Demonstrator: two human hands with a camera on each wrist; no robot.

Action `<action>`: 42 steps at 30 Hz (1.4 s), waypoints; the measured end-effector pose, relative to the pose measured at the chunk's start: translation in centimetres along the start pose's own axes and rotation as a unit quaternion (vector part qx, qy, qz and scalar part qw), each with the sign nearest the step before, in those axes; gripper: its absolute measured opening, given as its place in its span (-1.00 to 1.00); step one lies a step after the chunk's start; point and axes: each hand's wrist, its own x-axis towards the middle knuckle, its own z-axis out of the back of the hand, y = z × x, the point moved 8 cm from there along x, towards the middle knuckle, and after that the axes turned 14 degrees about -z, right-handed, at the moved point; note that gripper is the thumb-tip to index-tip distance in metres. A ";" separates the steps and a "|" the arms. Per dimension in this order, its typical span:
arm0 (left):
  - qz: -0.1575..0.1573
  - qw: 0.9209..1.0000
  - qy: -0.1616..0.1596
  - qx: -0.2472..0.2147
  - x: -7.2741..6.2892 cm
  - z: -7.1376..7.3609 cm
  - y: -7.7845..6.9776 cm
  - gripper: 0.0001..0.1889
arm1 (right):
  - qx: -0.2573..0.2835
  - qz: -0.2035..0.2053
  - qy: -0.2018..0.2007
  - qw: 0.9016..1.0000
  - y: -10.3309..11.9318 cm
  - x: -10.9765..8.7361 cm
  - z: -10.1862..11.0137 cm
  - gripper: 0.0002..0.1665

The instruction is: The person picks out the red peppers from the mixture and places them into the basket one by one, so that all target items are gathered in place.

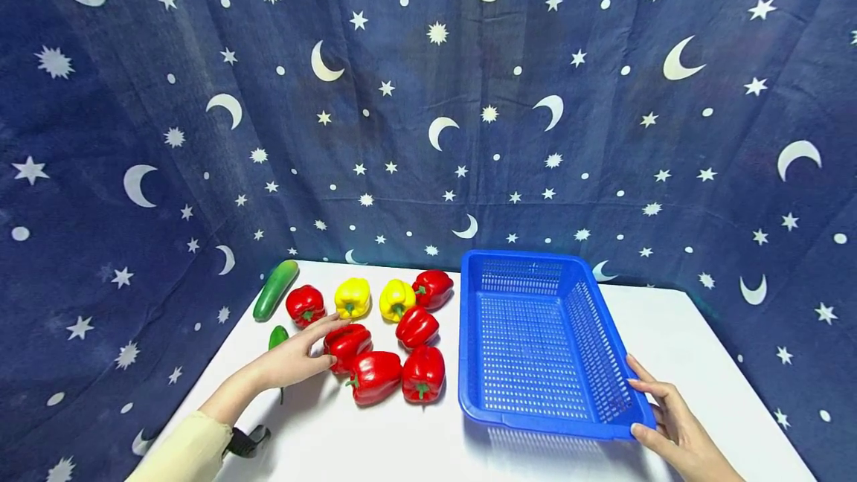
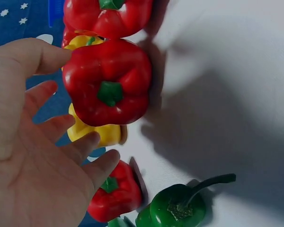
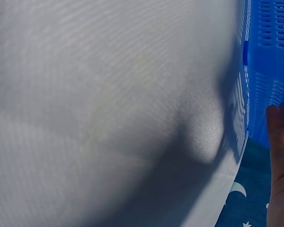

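Observation:
My left hand (image 1: 301, 355) reaches over the left side of the table with fingers spread, beside a red bell pepper (image 1: 348, 344). In the left wrist view the thumb comes close to this red bell pepper (image 2: 109, 82); whether it touches is hard to tell. My right hand (image 1: 679, 430) grips the near right corner of a blue plastic basket (image 1: 559, 422), thumb at the front rim and fingers along the side. No vegetables show inside the basket. In the right wrist view only some fingers (image 3: 279, 142) appear, against the basket wall (image 3: 265, 94).
Several more red bell peppers (image 1: 423, 374) and two yellow bell peppers (image 1: 352, 297) lie left of the basket. A cucumber (image 1: 276, 290) is at the far left; a green pepper (image 1: 277, 336) is partly behind my left hand. A starry blue curtain (image 1: 402, 95) surrounds the white table (image 1: 375, 445).

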 end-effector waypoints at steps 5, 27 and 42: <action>-0.027 1.000 0.009 0.006 -0.1 -0.2 -0.2 -0.40 | 0.008 0.007 0.010 1.000 0.1 -0.1 -0.2 -0.39; -0.050 0.996 -0.024 0.069 -0.4 0.0 -0.4 -0.37 | -0.012 0.001 -0.007 1.000 0.1 -0.2 -0.1 -0.40; 0.097 0.985 -0.042 0.134 -0.8 0.2 0.0 -0.15 | 0.006 0.017 0.002 1.000 -0.1 -0.2 -0.2 -0.39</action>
